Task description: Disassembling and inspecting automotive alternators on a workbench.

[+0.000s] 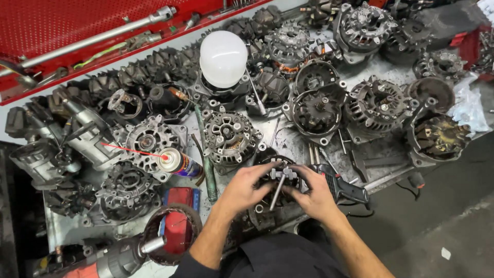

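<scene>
We grip a metal puller (282,177) w/ both hands (242,191) (315,194), fingers pinched on it; spray can (177,162) left, power tool (339,186) right.

One head-worn camera looked steeply down from just above the person's own hands onto a cluttered workbench (72,231), close in, facing forward toward a red panel (62,25) at the back

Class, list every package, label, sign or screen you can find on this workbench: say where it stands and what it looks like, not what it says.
Spray can: lies on its side left of the left hand; cylinder with blue and yellow label, thin red straw.
Red box: flat, rectangular, blue edge, just below the can.
Clear plastic bag: crumpled, at the bench's right edge.
No signs or screens show.
</scene>
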